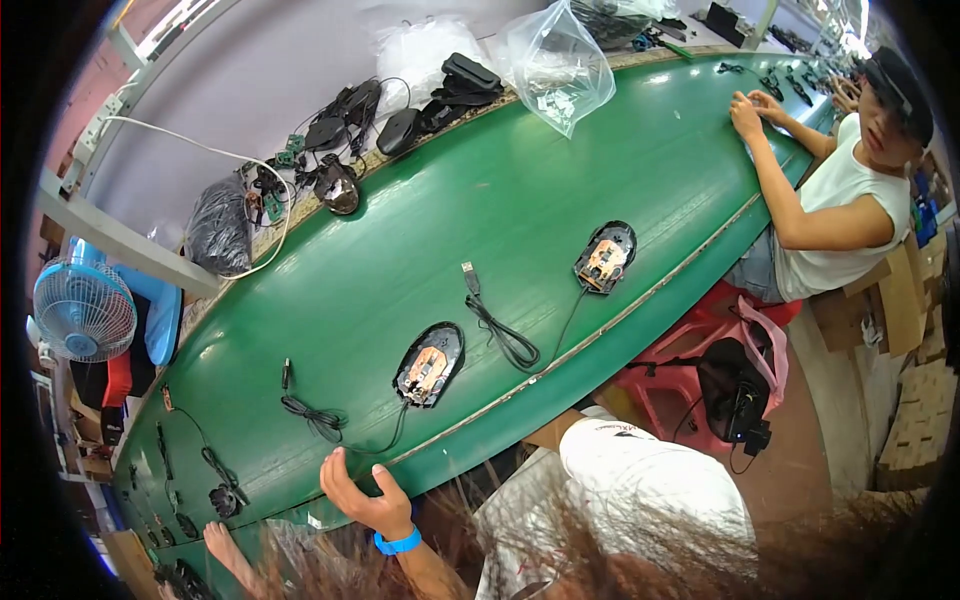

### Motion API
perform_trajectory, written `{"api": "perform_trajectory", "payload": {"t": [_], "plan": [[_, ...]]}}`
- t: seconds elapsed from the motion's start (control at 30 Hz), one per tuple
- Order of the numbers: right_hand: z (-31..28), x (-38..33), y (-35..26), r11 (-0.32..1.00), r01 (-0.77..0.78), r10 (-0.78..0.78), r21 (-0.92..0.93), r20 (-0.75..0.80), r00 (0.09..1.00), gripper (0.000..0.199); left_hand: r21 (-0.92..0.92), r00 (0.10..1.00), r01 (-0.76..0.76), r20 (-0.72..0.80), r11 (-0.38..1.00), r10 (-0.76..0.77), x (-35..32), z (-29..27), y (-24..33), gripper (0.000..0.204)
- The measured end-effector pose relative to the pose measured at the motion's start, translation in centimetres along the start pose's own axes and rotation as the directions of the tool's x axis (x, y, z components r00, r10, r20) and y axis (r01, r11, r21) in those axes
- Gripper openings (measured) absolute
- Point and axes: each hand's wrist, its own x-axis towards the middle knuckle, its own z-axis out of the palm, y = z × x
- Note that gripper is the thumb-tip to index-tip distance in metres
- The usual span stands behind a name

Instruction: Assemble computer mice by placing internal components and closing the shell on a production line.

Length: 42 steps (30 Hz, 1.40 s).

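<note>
Clearly, our left hand (368,505) is spread loosely at the near edge of the green belt (530,190), with a wide gap between thumb and fingers and nothing visibly gripped. We see its back, the thumb upright on the right side, the fingers raised and slightly bent; the forearm slants in from the lower edge, a blue wristband (398,542) around the wrist. Our right hand is hidden from us, so we cannot tell its grip.

Just beyond the fingertips runs the cable of the nearer opened mouse (430,366), and we cannot tell whether they touch it. This mouse lies on the belt up and to the right of the hand, its copper-coloured inside facing up. Its coiled cable (313,415) lies to its left. Farther right we have a 2nd opened mouse (607,258), with a bundled cable (505,340) beside it.

Left of us, a co-worker's hand (227,548) is at the belt edge, near a small dark part (224,500). At upper right, another co-worker (842,190) holds both hands raised close together over the belt. Across from us, black shells and a clear bag (560,70) line the far edge.
</note>
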Motion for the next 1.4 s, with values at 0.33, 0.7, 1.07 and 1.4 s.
{"api": "perform_trajectory", "payload": {"t": [0.33, 0.7, 1.07, 1.4], "plan": [[0.1, 1.3, -0.9, 0.999, -0.001, -0.001, 0.044, 0.047, 0.999, 0.025, 0.01, 1.0, 0.015, 0.012, 1.0, -0.015, -0.2, -0.1, 0.3, 0.048], [0.9, 2.5, -2.5, 0.994, 0.012, -0.024, 0.105, 0.113, 0.993, 0.024, 0.023, 0.999, -0.03, -0.021, 0.999, 0.031, -0.2, 0.3, -0.1, 0.045], [0.7, 3.6, -3.8, 0.989, 0.014, -0.038, 0.147, 0.162, 0.986, 0.024, -0.006, 0.999, -0.045, -0.026, 0.999, 0.045, -0.2, 0.3, 0.0, 0.041], [0.7, 4.5, -5.1, 0.981, 0.018, -0.063, 0.196, 0.228, 0.972, 0.024, -0.01, 0.999, -0.021, -0.032, 1.0, 0.02, 0.2, 0.6, 0.3, 0.038]]}}
